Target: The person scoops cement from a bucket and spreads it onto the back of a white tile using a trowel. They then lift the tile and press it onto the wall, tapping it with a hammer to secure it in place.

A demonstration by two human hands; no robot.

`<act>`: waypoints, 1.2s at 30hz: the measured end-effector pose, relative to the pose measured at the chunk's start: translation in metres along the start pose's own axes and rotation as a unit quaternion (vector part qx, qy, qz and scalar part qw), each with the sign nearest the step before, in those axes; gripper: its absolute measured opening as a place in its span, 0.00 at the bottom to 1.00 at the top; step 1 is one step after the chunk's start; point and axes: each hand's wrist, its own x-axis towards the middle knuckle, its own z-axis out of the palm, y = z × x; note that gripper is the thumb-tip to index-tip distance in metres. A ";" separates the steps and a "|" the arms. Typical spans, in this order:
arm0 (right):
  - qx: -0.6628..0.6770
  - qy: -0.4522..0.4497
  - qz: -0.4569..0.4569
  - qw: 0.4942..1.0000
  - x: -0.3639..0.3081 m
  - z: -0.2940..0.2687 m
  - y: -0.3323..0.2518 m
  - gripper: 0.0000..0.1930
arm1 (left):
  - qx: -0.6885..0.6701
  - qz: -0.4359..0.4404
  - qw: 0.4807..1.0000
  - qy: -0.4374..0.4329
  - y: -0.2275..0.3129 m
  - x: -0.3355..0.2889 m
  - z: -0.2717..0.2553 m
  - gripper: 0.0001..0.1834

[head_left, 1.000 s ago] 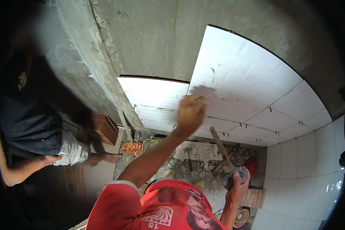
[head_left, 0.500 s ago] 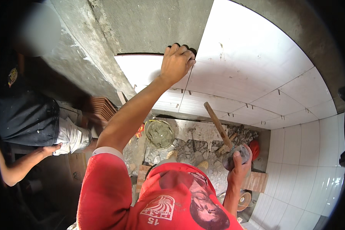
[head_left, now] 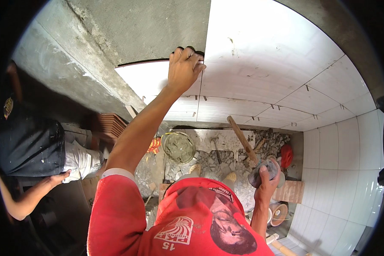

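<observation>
My left hand [head_left: 183, 72] reaches up to the wall. Its fingers curl over the top edge of a white wall tile [head_left: 143, 77], at the corner where it meets the neighbouring larger tile [head_left: 251, 38]. What the fingertips touch behind that edge is hidden. Lower down on the right, my right hand [head_left: 269, 181] is closed around the dark head of a mallet [head_left: 242, 140]. The mallet's wooden handle points up and away toward the wall, apart from the tiles.
Bare grey cement [head_left: 158, 30] lies above the held tile. Small spacers [head_left: 276, 106] stick out of tile joints. Below are a bucket of wet mortar [head_left: 178, 147], rubble [head_left: 213, 164] and a red object [head_left: 286, 156]. Another person [head_left: 30, 136] is at the left, beside stacked brown tiles [head_left: 111, 123].
The view has shifted slightly, so the wall sits further left. My left hand stays at the same tile corner, and my right hand still holds the mallet by its head.
</observation>
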 end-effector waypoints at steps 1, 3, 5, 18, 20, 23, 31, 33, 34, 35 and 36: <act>0.001 0.000 0.002 1.000 0.000 -0.002 0.001 0.31 | -0.001 -0.005 1.000 -0.008 0.000 0.000 0.001 0.13; -0.003 0.002 0.005 1.000 0.000 -0.004 0.003 0.31 | -0.012 0.007 1.000 0.015 0.000 0.000 0.003 0.11; -0.004 0.003 0.005 1.000 0.000 -0.005 0.004 0.31 | -0.024 0.009 0.999 0.024 0.000 0.000 0.004 0.09; 0.006 -0.008 -0.001 1.000 0.005 0.012 0.009 0.32 | -0.041 -0.030 0.999 -0.007 0.004 0.003 0.002 0.10; 0.008 -0.010 0.004 1.000 0.005 0.013 0.009 0.32 | -0.046 -0.026 0.999 -0.003 0.004 0.003 0.002 0.10; 0.009 -0.011 0.003 1.000 0.005 0.013 0.009 0.31 | -0.051 -0.020 0.998 0.003 0.003 0.004 0.002 0.10; 0.005 -0.013 0.010 1.000 0.005 0.010 0.012 0.30 | -0.048 -0.017 0.999 0.009 0.001 -0.002 0.006 0.09; 0.017 -0.009 0.007 1.000 0.003 0.006 0.014 0.30 | -0.049 -0.026 0.998 0.027 0.004 -0.006 0.002 0.11; 0.007 -0.004 0.009 1.000 0.002 0.003 0.015 0.30 | -0.058 -0.029 0.997 0.035 0.008 -0.005 0.001 0.12; -0.002 0.005 0.006 1.000 -0.001 0.001 0.017 0.30 | -0.054 -0.044 0.994 0.081 0.016 -0.008 -0.002 0.13; -0.011 0.014 0.001 1.000 -0.007 -0.005 0.018 0.30 | -0.054 -0.069 0.990 0.112 0.028 -0.017 -0.009 0.14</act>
